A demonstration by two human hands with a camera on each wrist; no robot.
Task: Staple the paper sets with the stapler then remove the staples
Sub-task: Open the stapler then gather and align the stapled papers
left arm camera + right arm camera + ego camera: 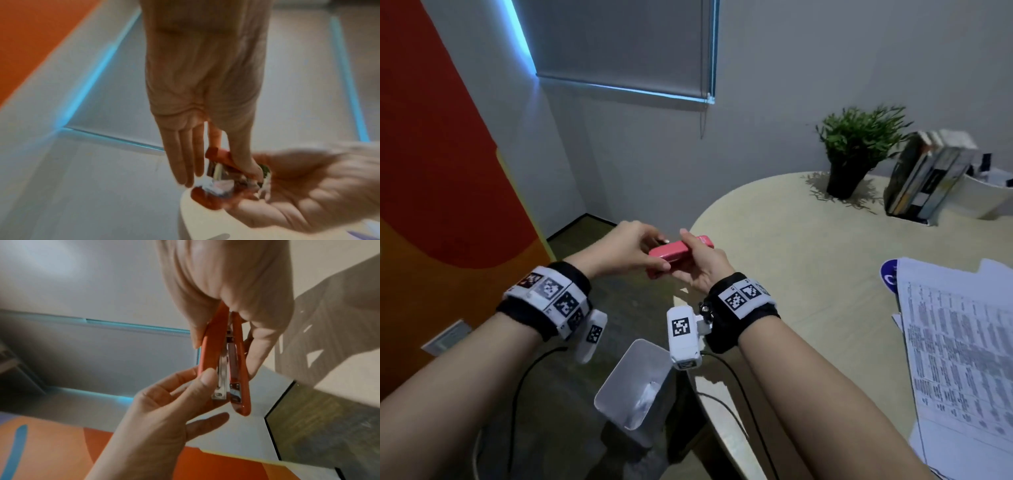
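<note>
Forearms enter from the lower edge of the head view, each with a black wrist strap carrying square black-and-white markers and a small white camera. Right hand (702,265) grips the hinge end of the stapler (671,251), fingers and thumb curled round its red body. Left hand (625,248) pinches the stapler's front end: the thumb (207,378) presses on the red top arm, the index finger lies behind it, and the other fingers are stretched out and hold nothing. Stapler is held in the air, off the left rim of the table (808,246) and above the floor. In the right wrist view its jaws stand slightly apart, with the metal magazine (223,378) visible between the two red arms; the left wrist view is blurred at this point.

Papers (959,346), printed with tables, lie in a loose pile on the right of the table, well apart from both hands. Plant (859,147) and books (924,178) stand at the far side. Bin (633,383), white and open, stands on the floor below the hands, just beside the table's edge.
</note>
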